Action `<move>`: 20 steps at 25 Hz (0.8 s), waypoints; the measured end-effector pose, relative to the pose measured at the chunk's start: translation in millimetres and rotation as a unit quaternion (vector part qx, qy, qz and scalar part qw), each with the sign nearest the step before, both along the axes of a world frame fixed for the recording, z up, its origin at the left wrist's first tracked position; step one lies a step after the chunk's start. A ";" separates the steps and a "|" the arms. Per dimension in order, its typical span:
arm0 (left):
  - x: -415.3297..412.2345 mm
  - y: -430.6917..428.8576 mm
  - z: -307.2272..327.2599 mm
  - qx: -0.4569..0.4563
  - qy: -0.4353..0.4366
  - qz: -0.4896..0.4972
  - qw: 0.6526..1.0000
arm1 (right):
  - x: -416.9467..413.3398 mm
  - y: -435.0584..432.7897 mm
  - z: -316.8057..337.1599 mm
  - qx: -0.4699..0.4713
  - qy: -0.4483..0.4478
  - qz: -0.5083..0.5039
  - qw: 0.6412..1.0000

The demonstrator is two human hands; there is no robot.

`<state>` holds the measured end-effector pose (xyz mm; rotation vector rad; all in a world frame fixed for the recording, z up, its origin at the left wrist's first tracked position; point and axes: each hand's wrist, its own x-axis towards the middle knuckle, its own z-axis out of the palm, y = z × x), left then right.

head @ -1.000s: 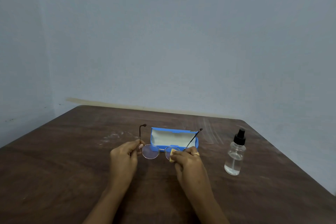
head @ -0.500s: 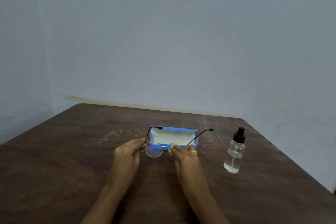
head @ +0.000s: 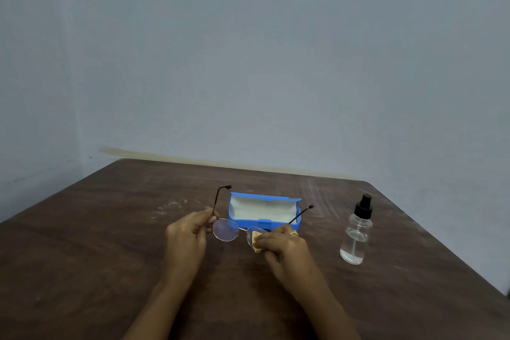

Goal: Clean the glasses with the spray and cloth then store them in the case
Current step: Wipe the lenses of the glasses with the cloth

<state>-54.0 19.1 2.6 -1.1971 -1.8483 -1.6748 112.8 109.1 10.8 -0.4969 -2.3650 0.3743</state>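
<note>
Hands gripping glasses [head: 226, 230], R hand [head: 284, 247] w/ cloth [head: 256, 240] on lens

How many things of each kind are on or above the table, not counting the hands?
Glasses: 1, held in both hands
Cleaning cloth: 1, yellow, pressed on one lens
Glasses case: 1, blue, open
Spray bottle: 1, clear with a black top
Total: 4

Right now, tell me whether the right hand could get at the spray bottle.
Probably yes: bare table lies between the right hand and the spray bottle, but the hand grips the cloth.
</note>
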 end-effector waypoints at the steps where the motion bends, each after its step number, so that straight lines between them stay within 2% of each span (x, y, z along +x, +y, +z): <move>1: -0.3 0.3 -0.8 0.001 0.000 -0.001 1.000 | 0.4 -0.8 -0.5 0.004 -0.007 -0.019 1.000; 5: -0.1 0.4 -1.1 0.000 0.014 -0.025 1.000 | -3.4 -5.2 -1.5 0.014 -0.001 -0.085 0.996; 10: 2.5 -0.9 1.3 0.002 0.043 -0.052 0.998 | -13.6 -5.6 -2.8 0.026 0.007 -0.111 0.993; 16: 6.9 -0.1 3.4 0.001 0.033 -0.055 0.998 | -12.8 -7.0 0.4 0.005 0.065 -0.047 0.997; 20: 5.7 -1.7 6.6 0.003 0.025 -0.033 0.999 | -3.7 -3.7 2.7 -0.025 0.041 0.002 0.999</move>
